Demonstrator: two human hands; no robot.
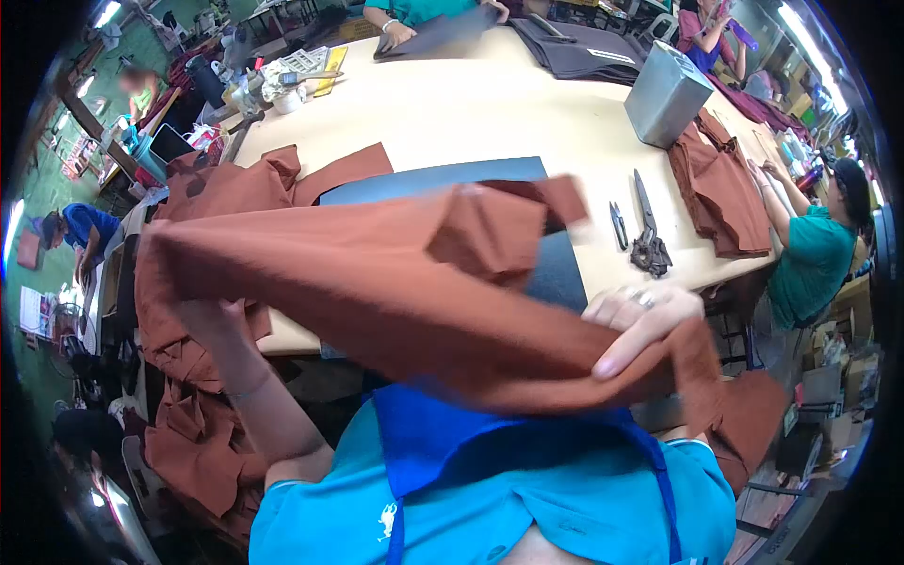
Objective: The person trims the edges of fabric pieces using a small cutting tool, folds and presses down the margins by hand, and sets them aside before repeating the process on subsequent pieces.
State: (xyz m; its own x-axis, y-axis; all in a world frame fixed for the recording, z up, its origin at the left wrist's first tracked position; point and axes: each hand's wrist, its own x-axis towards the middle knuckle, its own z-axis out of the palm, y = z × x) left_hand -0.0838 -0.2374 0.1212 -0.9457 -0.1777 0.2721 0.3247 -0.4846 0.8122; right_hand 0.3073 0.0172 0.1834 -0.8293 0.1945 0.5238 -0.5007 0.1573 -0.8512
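Note:
A long piece of rust-brown cloth [377, 273] is stretched in the air between my hands, blurred in places. My right hand [645, 325] grips its right end, with the thumb on top and a ring on one finger. At the left, my left hand [202, 306] is mostly hidden behind the cloth's other end, so its fingers do not show. Beneath the cloth lies a dark blue-grey board [452, 174] on the cream table [424, 104]. More brown cloth [226, 188] is heaped on the table's left side.
Large scissors [644, 212] and small snips [618, 226] lie right of the board. A metal block [667, 94] stands beside folded brown cloth [720, 188]. Dark folded fabric [584, 52] lies at the back. Co-workers are at the far side and right; brushes and a pot stand back left.

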